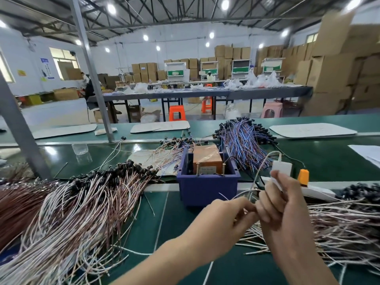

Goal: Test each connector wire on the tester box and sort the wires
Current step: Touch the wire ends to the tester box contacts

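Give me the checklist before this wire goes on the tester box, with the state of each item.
1. Wire held: left hand and right hand both pinch one thin wire. Ok.
2. Tester box close: it sits in the blue bin just beyond the hands. Ok.
3. Contact posts in sight: they show above the bin's front rim. Ok.
4. Wire's connector end ready: blurred and partly hidden. Cannot tell.
5. Tester switched on: no light or display shows. Cannot tell.
6. Sorting piles separate: left pile and right pile lie apart. Ok.
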`<state>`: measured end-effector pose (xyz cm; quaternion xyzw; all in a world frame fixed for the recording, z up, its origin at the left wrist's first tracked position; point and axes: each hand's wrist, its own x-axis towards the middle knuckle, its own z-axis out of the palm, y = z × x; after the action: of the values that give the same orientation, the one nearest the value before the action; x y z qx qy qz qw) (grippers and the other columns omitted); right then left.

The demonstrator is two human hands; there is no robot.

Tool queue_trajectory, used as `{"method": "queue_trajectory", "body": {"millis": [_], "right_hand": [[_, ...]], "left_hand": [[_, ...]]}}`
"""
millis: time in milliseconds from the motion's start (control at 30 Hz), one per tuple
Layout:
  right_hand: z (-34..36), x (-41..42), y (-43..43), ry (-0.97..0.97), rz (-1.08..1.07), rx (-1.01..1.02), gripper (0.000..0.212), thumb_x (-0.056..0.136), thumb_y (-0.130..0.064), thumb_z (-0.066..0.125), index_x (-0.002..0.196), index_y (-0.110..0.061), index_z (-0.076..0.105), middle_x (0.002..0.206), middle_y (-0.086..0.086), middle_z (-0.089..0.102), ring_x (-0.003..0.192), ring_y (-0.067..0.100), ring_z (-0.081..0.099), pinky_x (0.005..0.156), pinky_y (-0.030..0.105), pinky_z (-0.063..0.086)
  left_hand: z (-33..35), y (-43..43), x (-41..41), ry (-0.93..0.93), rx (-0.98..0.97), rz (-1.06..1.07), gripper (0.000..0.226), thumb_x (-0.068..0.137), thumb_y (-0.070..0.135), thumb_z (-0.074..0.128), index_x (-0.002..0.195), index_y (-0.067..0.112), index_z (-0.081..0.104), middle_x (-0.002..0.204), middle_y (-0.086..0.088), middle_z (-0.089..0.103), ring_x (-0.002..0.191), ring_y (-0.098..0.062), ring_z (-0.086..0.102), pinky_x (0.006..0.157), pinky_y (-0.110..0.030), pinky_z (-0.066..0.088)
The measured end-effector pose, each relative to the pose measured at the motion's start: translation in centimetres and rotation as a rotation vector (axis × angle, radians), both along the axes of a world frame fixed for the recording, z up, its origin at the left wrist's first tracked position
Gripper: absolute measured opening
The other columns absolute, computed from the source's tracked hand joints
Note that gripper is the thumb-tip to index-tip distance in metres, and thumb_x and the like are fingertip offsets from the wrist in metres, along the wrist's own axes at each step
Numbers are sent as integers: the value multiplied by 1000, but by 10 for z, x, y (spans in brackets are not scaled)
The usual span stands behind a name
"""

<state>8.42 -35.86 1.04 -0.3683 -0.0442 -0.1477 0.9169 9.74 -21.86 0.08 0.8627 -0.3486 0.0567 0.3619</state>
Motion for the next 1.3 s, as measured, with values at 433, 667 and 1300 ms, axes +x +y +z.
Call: {"method": "queue_trajectory", "body": {"millis": [433, 667, 1300], "right_hand": [[-11, 10, -18, 58, -201, -1041, 14, 98, -44, 58, 108, -39, 66, 82, -18, 72, 54, 11, 59, 54, 15, 46], [-39, 12, 19, -21, -48, -1123, 29, 95, -55, 53, 113, -38, 68, 86, -16, 76, 82, -2, 70, 72, 13, 48], [-76, 28, 12, 99, 181, -818, 16, 92, -29, 72, 77, -28, 73, 72, 1, 73, 49, 2, 50, 49, 13, 39]], "left_hand": [[51, 77, 36, -482, 659, 280, 37, 106, 49, 26, 122, 37, 57, 116, 15, 65, 100, -14, 65, 85, -34, 50], [42, 57, 40, -865, 648, 126, 29, 98, 34, 40, 92, 33, 68, 83, 11, 63, 82, -16, 62, 89, -34, 49], [-47, 40, 14, 278, -745, 653, 28, 102, 51, 43, 103, 33, 65, 93, 16, 71, 94, -7, 64, 82, -30, 48]]}}
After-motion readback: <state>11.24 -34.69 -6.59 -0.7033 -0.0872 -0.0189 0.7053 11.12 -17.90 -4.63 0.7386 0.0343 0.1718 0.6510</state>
